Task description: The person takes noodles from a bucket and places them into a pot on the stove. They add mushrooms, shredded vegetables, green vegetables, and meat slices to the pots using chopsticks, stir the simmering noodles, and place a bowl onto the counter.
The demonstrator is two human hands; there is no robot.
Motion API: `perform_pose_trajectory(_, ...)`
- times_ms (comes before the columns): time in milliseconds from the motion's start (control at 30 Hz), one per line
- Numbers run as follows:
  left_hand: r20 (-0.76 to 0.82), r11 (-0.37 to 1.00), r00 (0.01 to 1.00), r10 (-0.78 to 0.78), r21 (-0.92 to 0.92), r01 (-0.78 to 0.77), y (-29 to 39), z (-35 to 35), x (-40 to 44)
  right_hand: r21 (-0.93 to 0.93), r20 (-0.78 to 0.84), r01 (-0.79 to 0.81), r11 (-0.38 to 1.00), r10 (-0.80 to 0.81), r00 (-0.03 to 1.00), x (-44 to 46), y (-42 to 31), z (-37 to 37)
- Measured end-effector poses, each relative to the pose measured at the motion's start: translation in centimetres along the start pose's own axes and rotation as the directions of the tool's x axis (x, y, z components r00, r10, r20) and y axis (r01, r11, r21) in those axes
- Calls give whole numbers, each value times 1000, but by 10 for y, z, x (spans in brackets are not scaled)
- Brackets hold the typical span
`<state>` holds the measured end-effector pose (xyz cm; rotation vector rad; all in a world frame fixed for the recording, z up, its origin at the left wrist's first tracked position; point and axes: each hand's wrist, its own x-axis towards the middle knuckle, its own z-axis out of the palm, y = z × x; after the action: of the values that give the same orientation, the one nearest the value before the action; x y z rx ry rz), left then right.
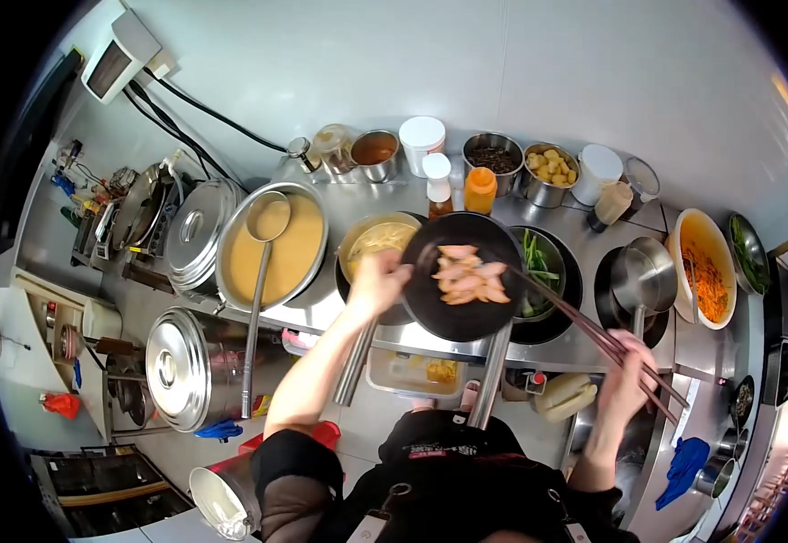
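Observation:
My left hand (381,282) is closed on the left rim of a black bowl (430,315). Pale pink slices of meat (468,276) lie in the bowl. My right hand (626,373) grips a pair of long dark chopsticks (593,332), and their tips reach to the bowl's right side. Behind the left hand, a pan with pale noodle-like strips (381,239) is partly covered by hand and bowl. To the bowl's right is a pan of green vegetables (543,262), also partly hidden. A metal handle (491,376) sticks out below the bowl.
A large pot of tan soup (247,258) with a ladle (265,262) stands left. A saucepan (644,274) and a bowl of shredded orange food (706,276) stand right. Jars, an orange bottle (480,190) and metal containers line the back wall. A lidded stockpot (176,369) is lower left.

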<state>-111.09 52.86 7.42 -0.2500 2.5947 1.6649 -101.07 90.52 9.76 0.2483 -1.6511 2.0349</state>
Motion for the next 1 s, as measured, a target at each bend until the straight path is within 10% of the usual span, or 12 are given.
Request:
perform_pose_trajectory(400, -471, 934, 851, 233, 352, -61, -76, -128, 18, -17, 390, 19, 1000, -10, 921, 13, 78, 196)
perform_pose_trajectory(1000, -403, 707, 766, 501, 701, -93, -90, -113, 54, -104, 338, 49, 993, -11, 941, -2, 121, 207)
